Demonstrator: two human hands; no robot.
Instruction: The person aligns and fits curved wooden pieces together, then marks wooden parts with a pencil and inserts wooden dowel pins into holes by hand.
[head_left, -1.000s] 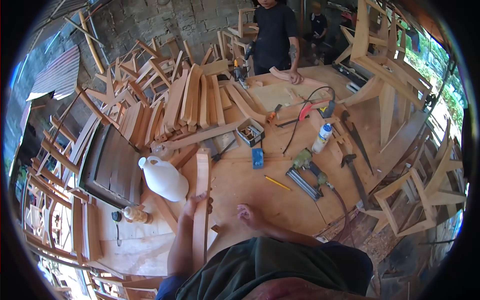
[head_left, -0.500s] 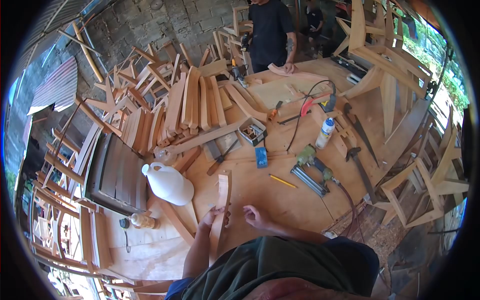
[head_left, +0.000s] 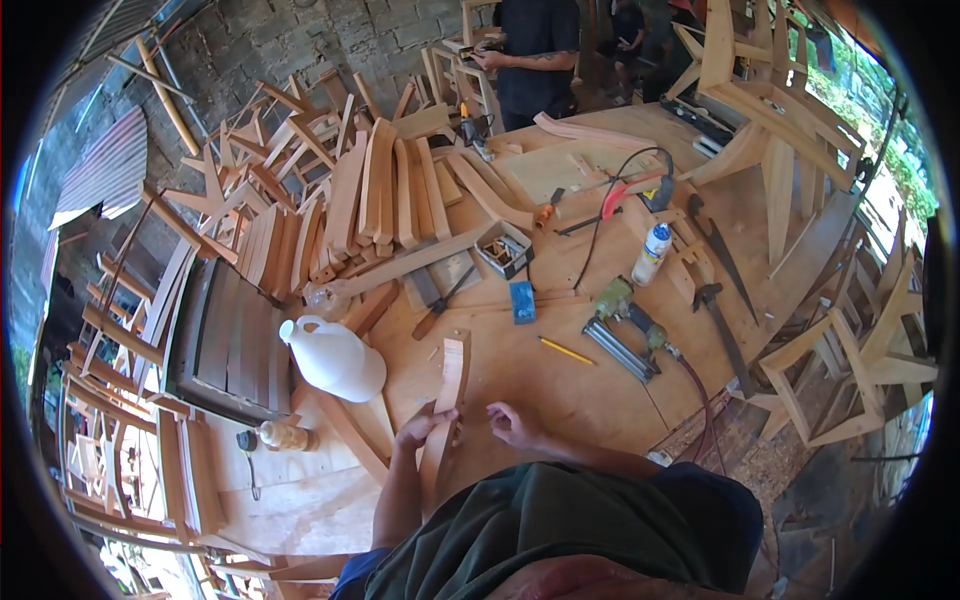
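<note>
Holding curved wooden piece (head_left: 454, 372) wrapped in left grip (head_left: 420, 428), with half-curled, empty right grip (head_left: 513, 425) alongside; best steadied two-handed.

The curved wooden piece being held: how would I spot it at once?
Find the broad plywood worktable, then the white plastic jug on it. Right of the jug, the left hand grips the curved wooden piece. Unlike the piled wooden lengths beyond, this one is in a hand.
</note>
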